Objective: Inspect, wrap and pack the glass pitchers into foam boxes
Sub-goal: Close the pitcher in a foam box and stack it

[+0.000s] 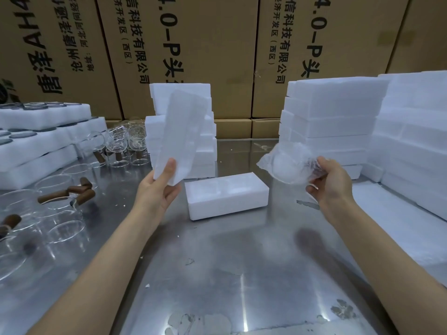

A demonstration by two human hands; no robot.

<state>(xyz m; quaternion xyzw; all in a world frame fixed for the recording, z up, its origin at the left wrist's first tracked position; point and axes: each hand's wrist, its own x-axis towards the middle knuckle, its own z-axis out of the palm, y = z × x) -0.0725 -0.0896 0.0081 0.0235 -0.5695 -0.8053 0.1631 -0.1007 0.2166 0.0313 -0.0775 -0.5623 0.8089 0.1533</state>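
Hands fill the middle of the frame, both raised above a metal table (217, 274); the left hand (157, 189) pinches a white foam lid (180, 136) by its lower end, thumb on the near face and fingers behind, so the slab stands tilted, its top leaning toward the upper right; the right hand (330, 180) grips a wrapped glass pitcher (287, 163), fingers curled round the crinkled clear wrapping, the bundle held off the table just right of centre. Between the two hands, flat on the table, lies a foam box (227, 195), white and oblong; whether it is open on top I cannot tell. Behind the lid, at centre top, stands a stack of foam boxes (205, 131); a taller foam stack (333, 117) rises at the right, with more foam pieces (411, 141) filling the right edge. Along the left edge sit unwrapped glass pitchers (63, 194) with brown wooden handles, some near the lower left and a further cluster beside the central stack; above them, at the upper left, rest foam trays (43, 136) holding dark round lids. Cardboard cartons (217, 44) with black printed lettering wall off the whole top of the frame.
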